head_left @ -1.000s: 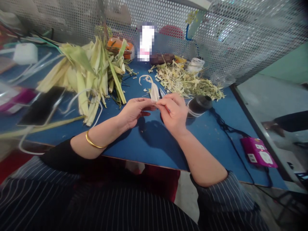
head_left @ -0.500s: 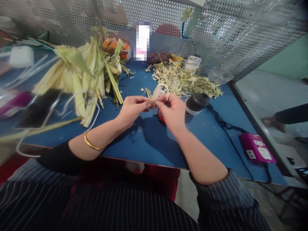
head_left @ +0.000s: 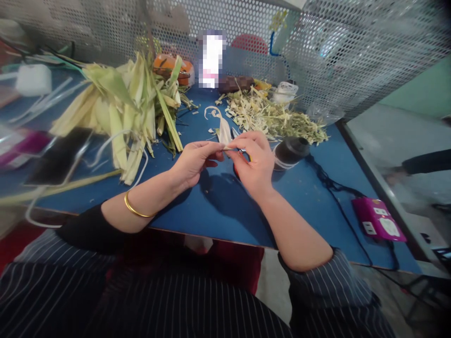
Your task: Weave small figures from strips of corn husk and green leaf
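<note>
A pale strip of corn husk point(head_left: 224, 130) with a curled end stands up between my hands over the blue table. My left hand point(head_left: 199, 162) pinches its lower end between thumb and fingers. From the other side, the thumb and fingers of my right hand point(head_left: 256, 162) close on the same end. Scissors point(head_left: 250, 157) with red and yellow on the handle lie on the table, mostly hidden behind my right hand. A black spool of thread point(head_left: 291, 151) is just right of that hand.
Whole corn husks point(head_left: 116, 103) are heaped at the left, and a pile of husk scraps point(head_left: 275, 112) lies at the back right. A phone point(head_left: 58, 157) with a white cable rests at the left. The purple power strip point(head_left: 378, 218) sits near the right edge. Perforated metal point(head_left: 239, 23) screens the back.
The husk strip's curled end has swung from leaning right to standing up and curling left. My right hand's fingers have shifted slightly, and the view has moved a little.
</note>
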`<control>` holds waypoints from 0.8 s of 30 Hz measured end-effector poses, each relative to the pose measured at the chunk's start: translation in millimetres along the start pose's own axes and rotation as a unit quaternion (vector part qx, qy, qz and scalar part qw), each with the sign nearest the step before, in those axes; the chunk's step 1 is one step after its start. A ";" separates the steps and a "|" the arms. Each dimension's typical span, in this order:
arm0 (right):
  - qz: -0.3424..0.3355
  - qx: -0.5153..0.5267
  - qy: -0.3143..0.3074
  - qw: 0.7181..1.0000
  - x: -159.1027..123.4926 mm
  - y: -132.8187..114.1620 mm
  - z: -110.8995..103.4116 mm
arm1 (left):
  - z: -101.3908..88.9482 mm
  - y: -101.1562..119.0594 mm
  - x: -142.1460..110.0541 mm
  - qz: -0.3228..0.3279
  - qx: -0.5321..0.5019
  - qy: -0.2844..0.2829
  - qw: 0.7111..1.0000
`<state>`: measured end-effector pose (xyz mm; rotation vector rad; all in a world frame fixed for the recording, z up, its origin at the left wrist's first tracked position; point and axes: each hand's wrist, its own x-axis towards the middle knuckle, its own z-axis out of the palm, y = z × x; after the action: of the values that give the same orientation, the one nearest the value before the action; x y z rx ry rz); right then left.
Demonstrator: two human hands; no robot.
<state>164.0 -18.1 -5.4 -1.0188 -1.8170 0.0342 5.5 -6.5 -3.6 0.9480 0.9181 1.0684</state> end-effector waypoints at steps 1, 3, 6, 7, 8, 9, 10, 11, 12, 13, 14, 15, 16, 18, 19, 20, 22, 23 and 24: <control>-0.019 -0.025 -0.001 0.999 -0.6 0.4 0.0 | -0.2 0.1 -0.3 -0.004 -0.006 -0.003 1.000; -0.048 -0.060 0.006 0.997 -1.9 1.6 0.9 | -0.8 -0.2 -0.4 -0.012 -0.017 -0.009 1.000; -0.062 -0.078 0.016 0.995 -3.3 3.1 2.8 | -1.7 -1.2 0.0 -0.025 -0.026 -0.018 0.999; -0.057 -0.078 0.016 0.995 -3.6 3.2 3.2 | -1.8 -1.5 0.2 -0.027 -0.028 -0.019 0.999; -0.048 -0.075 0.014 0.996 -3.7 3.0 3.4 | -1.6 -1.8 0.3 -0.025 -0.027 -0.020 0.999; -0.034 -0.067 0.011 0.997 -3.7 2.6 3.5 | -1.3 -2.1 0.3 -0.018 -0.024 -0.019 0.999; -0.017 -0.054 0.007 0.998 -3.7 2.0 3.4 | -0.7 -2.3 0.2 -0.007 -0.018 -0.019 1.000; 0.002 -0.039 0.003 0.999 -3.7 1.1 3.3 | 0.0 -2.5 0.1 0.008 -0.009 -0.018 1.000; 0.023 -0.022 -0.001 0.999 -3.6 0.1 3.2 | 0.8 -2.6 -0.1 0.023 0.002 -0.016 1.000; 0.045 -0.005 -0.003 0.999 -3.5 -1.0 3.2 | 1.6 -2.6 -0.4 0.037 0.016 -0.013 0.999; 0.065 0.011 -0.002 0.998 -3.4 -2.1 3.2 | 2.4 -2.6 -0.7 0.049 0.030 -0.009 0.998; 0.083 0.025 -0.002 0.996 -3.3 -3.3 3.4 | 3.2 -2.6 -1.0 0.059 0.043 -0.003 0.997; 0.099 0.038 0.000 0.994 -3.3 -4.4 3.7 | 3.7 -2.6 -1.4 0.068 0.054 0.003 0.996; 0.124 0.060 0.005 0.990 -3.1 -6.3 4.6 | 4.4 -2.5 -1.8 0.081 0.070 0.012 0.994; 0.134 0.069 0.005 0.989 -3.0 -7.1 5.1 | 4.4 -2.5 -1.9 0.086 0.074 0.014 0.993; 0.144 0.078 0.004 0.987 -3.0 -7.8 5.6 | 4.4 -2.6 -2.0 0.090 0.077 0.014 0.993; 0.160 0.094 0.002 0.983 -3.2 -8.7 6.6 | 4.2 -2.6 -2.0 0.095 0.079 0.010 0.992; 0.167 0.099 0.002 0.981 -3.3 -8.8 7.0 | 4.2 -2.6 -2.0 0.098 0.080 0.009 0.992; 0.174 0.103 0.002 0.979 -3.5 -8.8 7.4 | 4.2 -2.7 -2.0 0.100 0.083 0.008 0.992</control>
<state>153.2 -23.1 -7.7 -1.1719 -1.5743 0.4236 9.8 -9.7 -4.4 1.1893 0.9512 1.1833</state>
